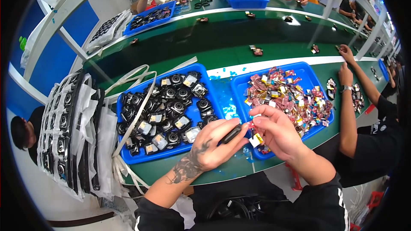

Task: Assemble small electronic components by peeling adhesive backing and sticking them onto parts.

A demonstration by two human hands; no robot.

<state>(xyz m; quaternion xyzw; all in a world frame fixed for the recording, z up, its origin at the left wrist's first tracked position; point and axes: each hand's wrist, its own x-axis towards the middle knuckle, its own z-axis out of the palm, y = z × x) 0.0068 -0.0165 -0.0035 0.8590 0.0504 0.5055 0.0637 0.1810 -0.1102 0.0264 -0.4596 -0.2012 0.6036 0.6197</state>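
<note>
My left hand [209,149] is closed around a small black watch-like case [231,134], just in front of the gap between two blue trays. Against it, my right hand [286,139] pinches a small part [256,140] with a white and yellow square and a reddish piece beside it. The two hands nearly touch. To the left is a blue tray [204,72] heaped with black watch-like cases [176,109], several with round backs. The right-hand blue tray [314,73] holds a pile of small reddish, yellow and white electronic parts [274,87], partly hidden by my right hand.
Stacked black trays with white liners [64,128] stand at the left, with pale straps [141,119] lying over the left tray. Beyond runs a green conveyor belt [184,38] carrying scattered parts. Co-workers sit across it; another person's arms [347,102] reach in at the right.
</note>
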